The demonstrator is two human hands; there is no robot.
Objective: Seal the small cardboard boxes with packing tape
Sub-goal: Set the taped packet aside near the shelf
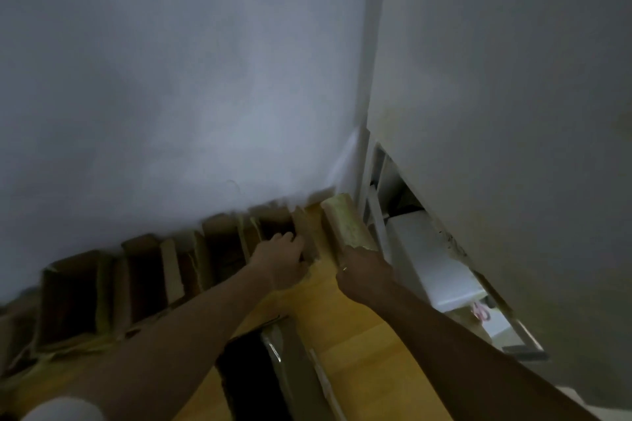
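Several small open cardboard boxes stand in a row along the grey wall, on a yellow table. My left hand reaches into the rightmost box, fingers curled over its near edge and flap. My right hand grips the near end of a pale upright flap or box side at the row's right end; a ring shows on one finger. No tape roll is visible. The picture is dim and blurred.
A dark box with a taped edge lies near me on the table. To the right, a white cabinet stands over a gap with white shelves and a white container. A pink object lies low in that gap.
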